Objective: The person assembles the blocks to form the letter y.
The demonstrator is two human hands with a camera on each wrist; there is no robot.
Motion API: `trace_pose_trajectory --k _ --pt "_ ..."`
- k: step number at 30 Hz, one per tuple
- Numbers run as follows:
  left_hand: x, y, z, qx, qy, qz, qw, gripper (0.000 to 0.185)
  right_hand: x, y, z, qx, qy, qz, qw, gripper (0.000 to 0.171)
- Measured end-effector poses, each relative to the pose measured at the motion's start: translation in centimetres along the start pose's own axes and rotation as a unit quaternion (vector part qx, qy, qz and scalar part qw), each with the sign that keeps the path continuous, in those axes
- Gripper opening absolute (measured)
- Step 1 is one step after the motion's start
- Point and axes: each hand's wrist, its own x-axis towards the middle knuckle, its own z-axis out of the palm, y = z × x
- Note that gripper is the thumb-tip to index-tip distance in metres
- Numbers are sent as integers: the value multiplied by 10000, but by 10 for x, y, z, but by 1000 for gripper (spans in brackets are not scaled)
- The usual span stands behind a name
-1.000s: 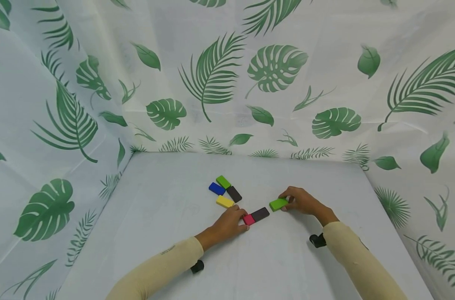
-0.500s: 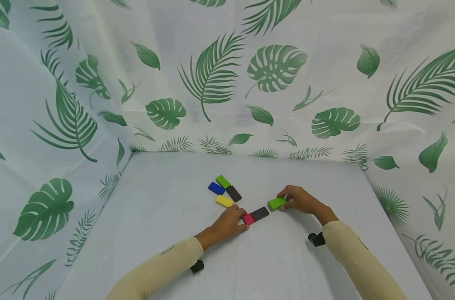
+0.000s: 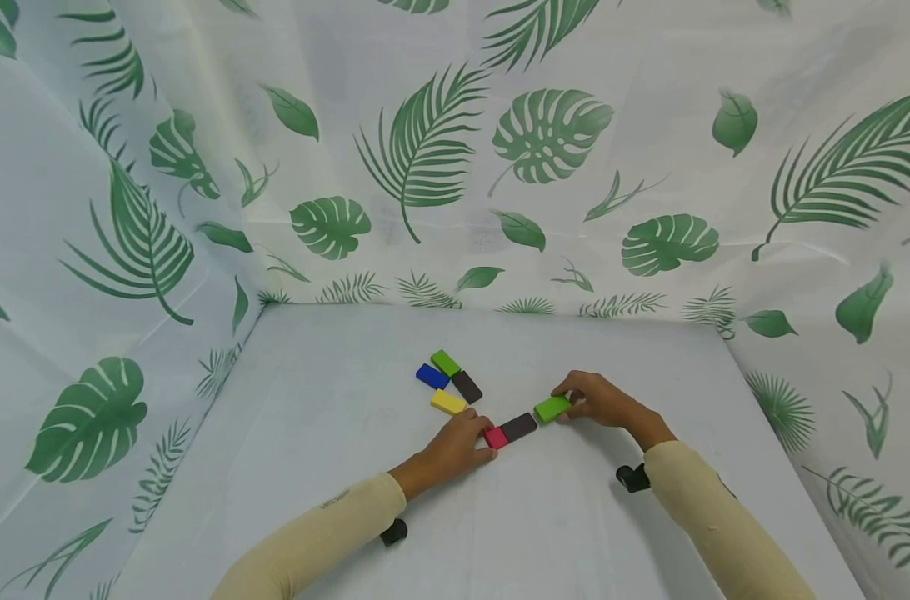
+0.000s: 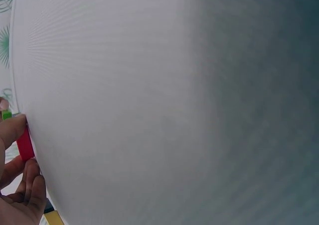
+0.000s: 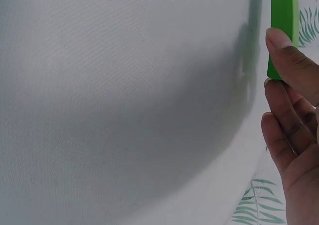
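Blocks number seven: two green (image 3: 552,408), two brown (image 3: 518,427), one red (image 3: 496,437), yellow (image 3: 447,402), blue (image 3: 432,376).

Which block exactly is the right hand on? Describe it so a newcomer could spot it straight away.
On the white table, a loose run of coloured blocks lies near the middle. At its right end, the right hand holds a green block, just beyond the dark brown block. The other green block lies farther back, beside the blue block, with no hand on it.

Fingers (image 4: 12,130) pinch the red block (image 4: 25,146); white tabletop (image 4: 174,105) beside.
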Motion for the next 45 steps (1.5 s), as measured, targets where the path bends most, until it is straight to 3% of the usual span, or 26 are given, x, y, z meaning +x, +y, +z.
trace_pose_trajectory --k 27,45 --pt "1 0 1 -13 -39 -8 10000 38 6 -3 4 -163 -224 -179 9995 38" --pt "3 -2 2 -15 -15 46 10000 38 9 -4 10 -167 -302 38 9994 36"
